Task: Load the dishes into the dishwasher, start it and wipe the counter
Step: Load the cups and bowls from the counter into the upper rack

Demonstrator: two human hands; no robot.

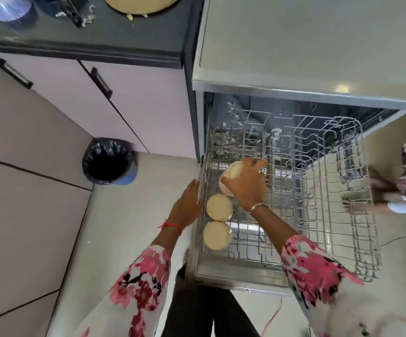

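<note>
Pale tiles cover the kitchen floor, and a dark surface (124,35) strewn with crumbs runs along the top left, beside the open dishwasher (318,45). Its rack (338,171) is drawn fully out over the lowered door, which puts the whole grid within reach from above.

The right hand (245,187) grasps a cream bowl (232,170) from above, fingers curled round its wall. It holds the bowl mouth-down and slightly tilted over the rack's left row. The middle bowl (219,207) and the near bowl (217,235) sit upside down in that same row, one behind the other, so the held one looks bound for the next slot in line. Inverted, they should shed water rather than pool it.

The left hand (188,203) is released, fingers straight, lying along the rack's left rim, probably to steady it. Whether it actually touches the wire is unclear.

The bowls are round with flat, matt bases, and their material cannot be told. The rack is thin grey wire with upright prongs. The dishwasher's top is pale and faintly glossy. A bin (108,161) with a crinkled black liner stands on the floor by the cupboards. Judging by the mostly bare rack and the crumbs, loading is early and wiping is not yet done.
</note>
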